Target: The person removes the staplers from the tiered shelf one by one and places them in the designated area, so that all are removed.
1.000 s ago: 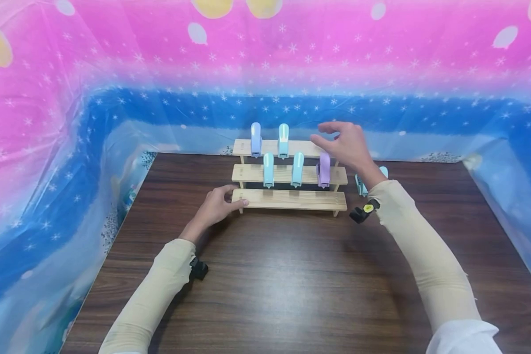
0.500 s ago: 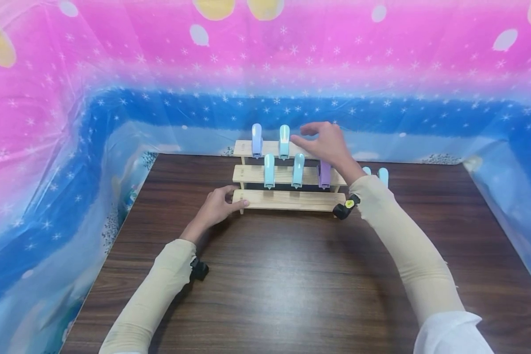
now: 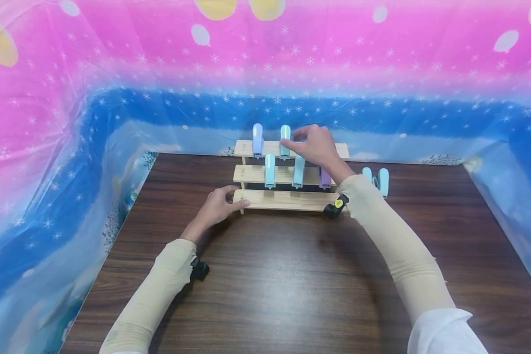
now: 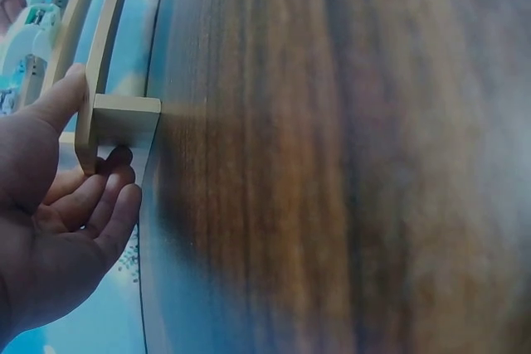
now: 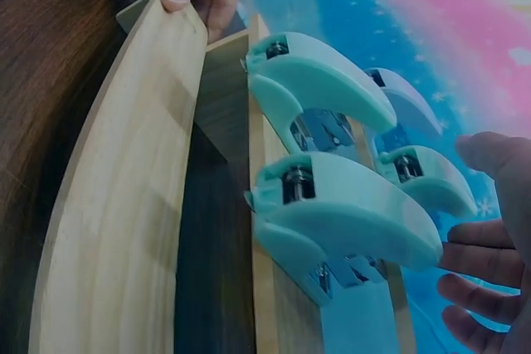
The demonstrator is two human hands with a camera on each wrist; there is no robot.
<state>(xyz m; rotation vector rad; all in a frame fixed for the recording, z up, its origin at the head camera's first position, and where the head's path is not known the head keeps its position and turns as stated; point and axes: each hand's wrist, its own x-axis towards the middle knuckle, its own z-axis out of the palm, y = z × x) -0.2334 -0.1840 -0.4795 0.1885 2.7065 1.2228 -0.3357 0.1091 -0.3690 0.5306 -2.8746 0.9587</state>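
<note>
A three-step wooden display rack (image 3: 287, 199) stands on the table. My left hand (image 3: 215, 206) grips the left end of its lowest step, thumb on top and fingers curled beneath, as the left wrist view shows. Mint hole punches (image 3: 270, 169) and a purple hole punch (image 3: 325, 178) stand on the middle step. On the top step are a lilac hole punch (image 3: 257, 140) and a mint hole punch (image 5: 427, 176). My right hand (image 3: 316, 146) reaches over the rack beside that top mint punch, thumb and fingers parted around its handle end; contact is unclear.
Two more mint hole punches (image 3: 382, 182) stand on the brown wooden table (image 3: 274, 275), right of the rack, partly behind the right forearm. A pink and blue patterned cloth (image 3: 230, 110) hangs around the table's back and sides.
My right hand has moved left from above the rack's right end to the mint hole punch on the top step. The left hand keeps its grip on the rack.
</note>
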